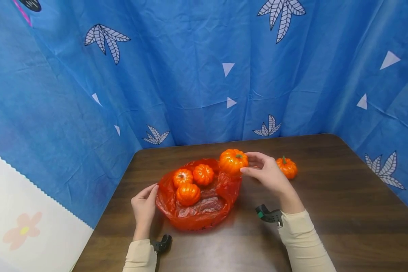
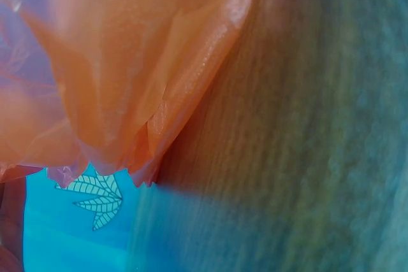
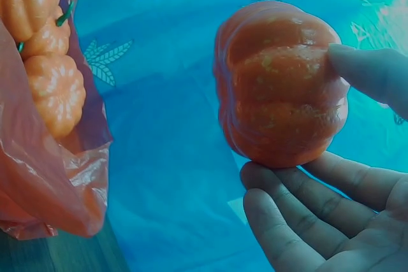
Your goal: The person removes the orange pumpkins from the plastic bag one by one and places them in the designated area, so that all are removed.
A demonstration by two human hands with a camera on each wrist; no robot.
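A red plastic bag (image 1: 204,222) lies opened on the table, with three small orange pumpkins (image 1: 188,194) inside its left and back part. At the bag's left rim, my left hand (image 1: 144,206) pinches the plastic between thumb and fingers. My right hand (image 1: 266,172) holds another pumpkin (image 1: 232,161) at the bag's right back rim. The right wrist view shows this pumpkin (image 3: 280,87) between the thumb and fingertips, apart from the bag (image 3: 57,176). In the left wrist view the bag's plastic (image 2: 134,62) fills the upper left.
One more orange pumpkin (image 1: 287,168) with a green stem rests on the brown wooden table (image 1: 343,211), behind my right hand. A blue patterned curtain (image 1: 197,75) hangs along the back and sides. A white cloth with a flower (image 1: 23,230) is at the left.
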